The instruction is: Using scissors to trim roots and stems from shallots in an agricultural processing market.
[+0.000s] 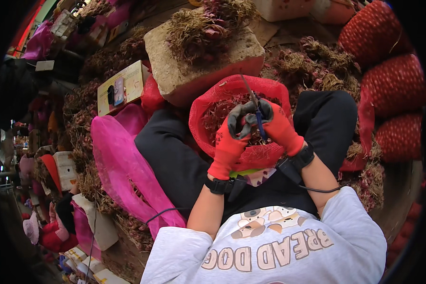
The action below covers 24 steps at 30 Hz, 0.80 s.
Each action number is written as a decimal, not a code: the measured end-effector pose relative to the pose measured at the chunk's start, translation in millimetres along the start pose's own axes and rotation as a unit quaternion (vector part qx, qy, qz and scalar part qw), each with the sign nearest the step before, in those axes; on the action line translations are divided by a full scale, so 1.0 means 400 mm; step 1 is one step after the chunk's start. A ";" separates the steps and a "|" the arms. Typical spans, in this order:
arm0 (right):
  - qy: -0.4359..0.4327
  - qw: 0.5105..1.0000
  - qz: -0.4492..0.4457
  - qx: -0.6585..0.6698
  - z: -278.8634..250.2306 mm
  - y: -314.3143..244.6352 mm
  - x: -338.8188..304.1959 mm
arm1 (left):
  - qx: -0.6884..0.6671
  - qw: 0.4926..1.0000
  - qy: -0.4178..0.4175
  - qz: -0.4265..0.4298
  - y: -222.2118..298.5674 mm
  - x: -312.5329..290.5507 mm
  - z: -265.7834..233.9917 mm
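Note:
Both hands wear red work gloves with dark grey palms and fingers, and they meet above an open red mesh bag between my legs. My right hand is closed on a pair of scissors with blue handles; the blades point up and away from me. Beside it, my left hand is closed, fingertips curled around a small reddish bulb that looks like a shallot, mostly hidden by the glove. Loose reddish shallots and skins lie inside the bag.
A pale foam block carries a heap of dried, rooted shallots beyond the bag. Filled red mesh sacks are stacked at right. Pink mesh drapes by my left leg. A phone lies on a box at left. Another person sits far left.

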State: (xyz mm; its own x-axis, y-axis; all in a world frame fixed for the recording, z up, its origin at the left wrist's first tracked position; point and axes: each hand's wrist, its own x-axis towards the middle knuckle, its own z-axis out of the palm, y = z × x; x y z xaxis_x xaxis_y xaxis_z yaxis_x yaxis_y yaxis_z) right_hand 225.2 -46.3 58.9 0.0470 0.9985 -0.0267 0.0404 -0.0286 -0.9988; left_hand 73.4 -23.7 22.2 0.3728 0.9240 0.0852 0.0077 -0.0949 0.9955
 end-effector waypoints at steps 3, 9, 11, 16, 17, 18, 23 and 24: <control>0.012 0.999 -0.014 -0.051 0.006 0.022 0.015 | 0.026 0.999 -0.034 0.008 -0.015 0.008 -0.042; 0.016 0.999 0.042 0.011 0.016 0.025 -0.012 | -0.084 0.994 -0.025 -0.059 -0.100 -0.040 -0.021; -0.012 0.999 0.052 -0.012 -0.006 0.061 -0.024 | -0.080 0.991 -0.082 -0.070 -0.109 -0.040 -0.014; -0.043 0.994 -0.018 -0.102 0.025 0.027 -0.031 | -0.002 0.994 -0.090 -0.063 -0.074 -0.049 -0.034; -0.030 0.989 -0.030 -0.140 0.023 0.016 -0.027 | -0.055 0.987 -0.103 -0.109 -0.063 -0.040 -0.036; -0.014 0.983 -0.041 -0.178 0.023 0.013 -0.029 | -0.049 0.988 -0.103 -0.104 -0.054 -0.039 -0.034; -0.005 0.970 -0.068 -0.232 -0.006 0.077 -0.069 | -0.090 0.992 -0.026 -0.086 -0.042 -0.023 -0.026; 0.013 0.983 -0.042 -0.177 -0.005 0.078 -0.052 | -0.149 0.988 0.019 -0.038 -0.037 -0.024 -0.011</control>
State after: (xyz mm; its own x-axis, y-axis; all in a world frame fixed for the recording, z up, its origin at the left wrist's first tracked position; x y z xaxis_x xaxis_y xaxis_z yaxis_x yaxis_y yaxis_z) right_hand 227.5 -68.0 28.3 0.0547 0.9967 0.0606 0.3897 0.0346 -0.9203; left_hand 65.7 -29.8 6.7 0.3461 0.9382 0.0047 -0.2416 0.0843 0.9667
